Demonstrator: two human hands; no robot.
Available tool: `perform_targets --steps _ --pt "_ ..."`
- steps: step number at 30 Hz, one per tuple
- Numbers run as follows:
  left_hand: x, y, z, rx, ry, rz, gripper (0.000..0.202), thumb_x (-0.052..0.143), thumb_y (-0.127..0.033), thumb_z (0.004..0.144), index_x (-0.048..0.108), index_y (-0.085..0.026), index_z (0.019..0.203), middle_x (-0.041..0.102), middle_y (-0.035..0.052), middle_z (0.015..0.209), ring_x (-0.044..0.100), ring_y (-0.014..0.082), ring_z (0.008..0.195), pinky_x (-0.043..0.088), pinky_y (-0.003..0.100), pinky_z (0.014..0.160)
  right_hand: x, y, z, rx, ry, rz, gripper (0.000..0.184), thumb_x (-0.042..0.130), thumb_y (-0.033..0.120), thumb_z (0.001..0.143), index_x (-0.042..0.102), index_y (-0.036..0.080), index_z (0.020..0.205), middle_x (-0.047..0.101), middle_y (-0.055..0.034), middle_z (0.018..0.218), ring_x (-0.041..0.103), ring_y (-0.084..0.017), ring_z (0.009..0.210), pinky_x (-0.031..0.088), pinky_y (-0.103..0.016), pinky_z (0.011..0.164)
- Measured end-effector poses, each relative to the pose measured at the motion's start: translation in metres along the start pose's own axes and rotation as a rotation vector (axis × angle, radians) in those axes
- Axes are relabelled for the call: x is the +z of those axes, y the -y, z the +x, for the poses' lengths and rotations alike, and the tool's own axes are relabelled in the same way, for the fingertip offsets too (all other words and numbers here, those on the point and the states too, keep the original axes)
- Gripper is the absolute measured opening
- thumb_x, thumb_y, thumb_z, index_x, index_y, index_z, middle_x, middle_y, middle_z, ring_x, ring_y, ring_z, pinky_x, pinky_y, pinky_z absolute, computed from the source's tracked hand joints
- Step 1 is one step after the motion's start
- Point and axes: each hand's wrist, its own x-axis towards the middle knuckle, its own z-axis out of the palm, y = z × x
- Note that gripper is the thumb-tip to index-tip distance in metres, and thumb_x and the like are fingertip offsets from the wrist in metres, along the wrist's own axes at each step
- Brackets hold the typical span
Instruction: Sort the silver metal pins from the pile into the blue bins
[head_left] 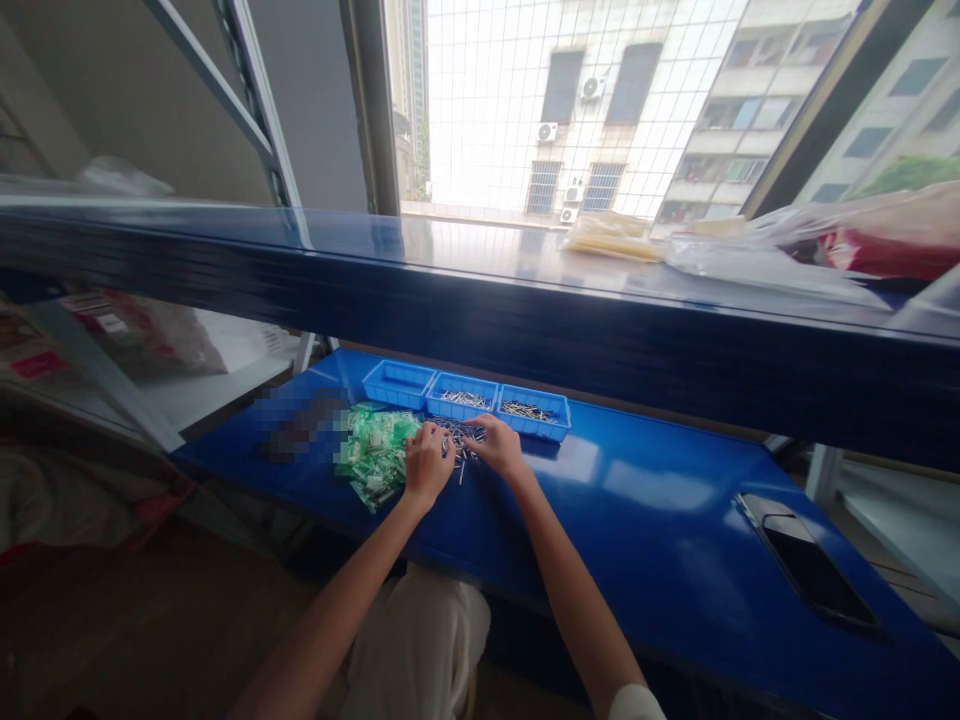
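Note:
A loose pile of thin metal pieces (459,437), like screws or pins, lies on the blue table between my hands. My left hand (429,466) rests at the pile's left edge with its fingers curled together; whatever is in them is too small to make out. From the right, my right hand (495,446) reaches over the pile, thumb and index finger apart with a gap between their tips. Beside my left hand is a heap of green-tinted clear packets (375,452). Behind the pile stand a blue bin (463,410) with silvery pieces and another blue bin (551,431) with darker, yellowish ones.
A third blue bin (396,398) adjoins the row at the left. A phone (806,560) lies at the table's right end. Above the table's back runs a blue shelf (480,310) holding plastic bags (757,265). A blurred patch covers something left of the packets.

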Motion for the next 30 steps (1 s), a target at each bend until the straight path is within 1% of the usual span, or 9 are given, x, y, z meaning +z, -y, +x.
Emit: perform_targets --steps 3,5,8,11,15,20,25,30 --pt "0.000 0.000 0.000 -0.007 0.010 0.009 0.015 0.043 -0.019 0.080 0.057 -0.018 0.085 0.056 0.0074 0.090 0.054 0.0232 0.087 0.040 0.036 0.072 0.012 0.004 -0.001 0.030 0.025 -0.094 0.024 0.054 0.037 0.077 0.065 0.028 0.097 0.063 0.0008 0.100 0.061 -0.016 0.082 0.040 -0.022 0.063" --pt "0.000 0.000 0.000 -0.007 0.014 0.003 0.015 0.043 -0.018 0.080 0.058 -0.018 0.085 0.056 0.0077 0.091 0.054 0.0234 0.087 0.040 0.036 0.072 0.018 0.006 -0.001 0.066 0.026 -0.129 0.023 0.051 0.038 0.079 0.067 0.028 0.092 0.063 0.0005 0.098 0.061 -0.015 0.080 0.039 -0.022 0.064" --pt "0.000 0.001 0.001 0.009 0.018 -0.039 0.016 0.043 -0.017 0.080 0.057 -0.018 0.086 0.056 0.0076 0.090 0.054 0.0224 0.088 0.040 0.035 0.073 0.021 0.007 0.000 0.095 0.022 -0.136 0.022 0.050 0.038 0.080 0.068 0.027 0.085 0.062 0.0007 0.093 0.060 -0.015 0.080 0.038 -0.023 0.064" --pt "-0.001 0.002 0.001 0.032 0.027 -0.093 0.017 0.042 -0.016 0.081 0.057 -0.019 0.090 0.055 0.0064 0.090 0.054 0.0206 0.089 0.041 0.034 0.075 0.019 0.008 0.000 0.117 0.014 -0.128 0.020 0.050 0.036 0.079 0.067 0.026 0.083 0.062 0.0004 0.092 0.059 -0.015 0.079 0.037 -0.023 0.062" --pt "-0.003 0.003 0.001 0.017 0.004 -0.115 0.021 0.040 -0.017 0.083 0.056 -0.019 0.098 0.055 0.0063 0.093 0.053 0.0204 0.092 0.041 0.034 0.078 0.015 0.010 -0.001 0.154 0.034 -0.153 0.020 0.051 0.036 0.077 0.067 0.025 0.082 0.062 -0.0003 0.091 0.059 -0.015 0.077 0.036 -0.023 0.061" --pt "-0.003 0.002 0.001 0.010 -0.010 -0.099 0.022 0.040 -0.017 0.084 0.056 -0.019 0.098 0.055 0.0067 0.094 0.053 0.0207 0.092 0.042 0.034 0.078 0.014 0.012 -0.002 0.169 0.067 -0.160 0.022 0.052 0.039 0.077 0.068 0.025 0.083 0.061 -0.0010 0.092 0.059 -0.016 0.078 0.037 -0.023 0.063" --pt "-0.001 0.003 0.000 -0.007 -0.034 -0.079 0.023 0.040 -0.019 0.084 0.056 -0.018 0.100 0.054 0.0069 0.095 0.053 0.0207 0.094 0.041 0.034 0.078 0.011 0.010 -0.002 0.148 0.037 -0.112 0.019 0.052 0.036 0.078 0.067 0.024 0.082 0.063 -0.0005 0.094 0.059 -0.016 0.084 0.038 -0.023 0.064" --pt "0.000 0.004 -0.001 -0.002 -0.033 -0.045 0.025 0.040 -0.023 0.085 0.056 -0.019 0.105 0.054 0.0074 0.096 0.053 0.0207 0.093 0.041 0.034 0.078 0.004 0.007 -0.002 0.148 -0.007 -0.049 0.022 0.051 0.039 0.080 0.067 0.024 0.084 0.064 -0.0015 0.095 0.059 -0.018 0.087 0.039 -0.023 0.064"
